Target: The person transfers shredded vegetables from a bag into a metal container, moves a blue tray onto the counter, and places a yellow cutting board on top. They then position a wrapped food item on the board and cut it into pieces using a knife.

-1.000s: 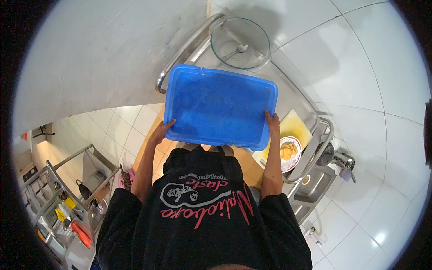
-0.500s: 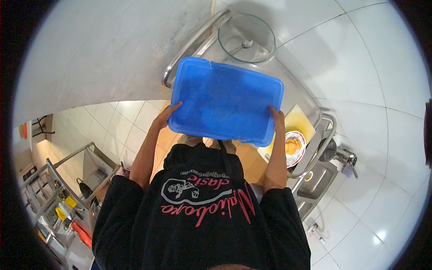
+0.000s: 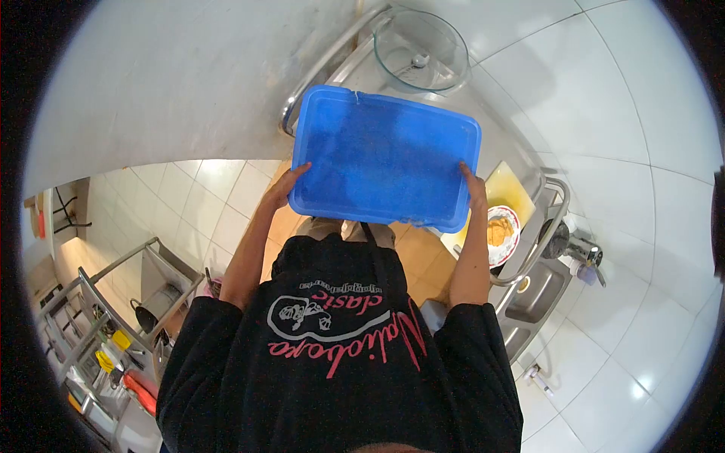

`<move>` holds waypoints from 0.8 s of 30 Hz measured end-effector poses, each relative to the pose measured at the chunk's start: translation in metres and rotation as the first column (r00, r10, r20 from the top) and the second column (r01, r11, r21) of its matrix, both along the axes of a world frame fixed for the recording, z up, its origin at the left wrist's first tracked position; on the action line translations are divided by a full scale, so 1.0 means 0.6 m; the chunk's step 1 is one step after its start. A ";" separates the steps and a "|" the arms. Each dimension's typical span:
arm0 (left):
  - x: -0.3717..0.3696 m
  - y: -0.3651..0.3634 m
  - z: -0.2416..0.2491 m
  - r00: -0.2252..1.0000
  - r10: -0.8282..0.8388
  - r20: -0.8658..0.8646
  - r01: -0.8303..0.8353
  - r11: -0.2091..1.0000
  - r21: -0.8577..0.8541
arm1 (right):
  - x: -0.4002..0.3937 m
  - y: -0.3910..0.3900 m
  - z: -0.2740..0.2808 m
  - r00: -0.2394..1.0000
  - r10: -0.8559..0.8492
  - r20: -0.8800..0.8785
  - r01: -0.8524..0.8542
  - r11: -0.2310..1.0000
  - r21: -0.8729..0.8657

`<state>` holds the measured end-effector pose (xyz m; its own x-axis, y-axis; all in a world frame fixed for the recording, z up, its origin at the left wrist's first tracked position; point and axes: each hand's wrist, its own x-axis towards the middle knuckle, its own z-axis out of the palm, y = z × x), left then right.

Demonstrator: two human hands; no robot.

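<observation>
A blue plastic tray [image 3: 385, 158] with a raised rim is held out in front of my body, and nothing lies on it. My left hand [image 3: 288, 185] grips its left edge, with the thumb over the rim. At the opposite edge, my right hand [image 3: 474, 187] holds on in the same way. The fingers under the tray are hidden. Close beyond my right forearm, a white bowl with a red-patterned rim [image 3: 516, 240] holds orange-brown food [image 3: 498, 232]. It rests on a yellowish cutting board [image 3: 510, 189].
A clear glass bowl [image 3: 445, 64] with a spoon in it stands on the metal counter [image 3: 495, 124] behind the tray. To the right are a metal rail [image 3: 563, 204], a sink [image 3: 532, 296] and a tap [image 3: 538, 380]. A metal rack [image 3: 113, 298] with kitchenware stands at left.
The tray and both hands have shifted slightly up in view, and the right hand a little to the right. The bowls and counter also shift as the camera turns. Both hands keep their hold.
</observation>
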<state>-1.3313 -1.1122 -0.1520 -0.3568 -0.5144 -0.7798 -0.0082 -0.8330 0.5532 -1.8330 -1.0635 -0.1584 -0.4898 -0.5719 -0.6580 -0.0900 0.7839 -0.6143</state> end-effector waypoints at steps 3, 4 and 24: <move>-0.001 0.007 0.008 1.000 0.001 -0.007 -0.001 1.000 0.016 | -0.003 -0.004 0.006 0.999 -0.033 0.002 0.033 0.998 0.045; -0.001 0.010 0.015 1.000 -0.004 -0.005 0.004 1.000 0.001 | -0.005 -0.001 0.011 0.994 -0.038 0.105 0.034 0.999 0.036; -0.014 0.061 0.015 0.980 0.158 0.121 -0.141 0.980 -0.142 | 0.017 0.005 0.091 0.979 0.028 0.202 -0.035 0.999 0.029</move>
<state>-1.3394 -1.0754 -0.1433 -0.1673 -0.6554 -0.7365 0.0313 -0.7502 0.6605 -1.8230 -1.0607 -0.1041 -0.3276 -0.5615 -0.7599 0.0080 0.8026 -0.5965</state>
